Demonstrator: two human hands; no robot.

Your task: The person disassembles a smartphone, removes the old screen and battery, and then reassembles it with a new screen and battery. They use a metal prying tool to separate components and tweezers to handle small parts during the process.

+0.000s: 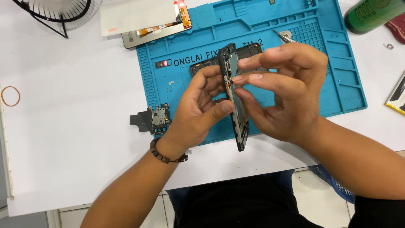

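Note:
My left hand (198,112) grips a black phone frame (241,135), opened up and held on edge above the blue repair mat (177,84). My right hand (287,90) is on the frame's other side, with its thumb and fingertips pinching at a small part near the upper middle of the frame. What the fingertips pinch is too small to tell. A beaded bracelet (166,157) sits on my left wrist. Behind the hands a black phone back cover (202,66) lies flat on the mat.
A small circuit board with black pieces (154,119) lies at the mat's left edge. A phone screen with orange flex cables (156,27) lies at the back. Tweezers (283,37), a green bottle (371,14), a rubber band (10,96) and a fan base (55,12) surround the mat.

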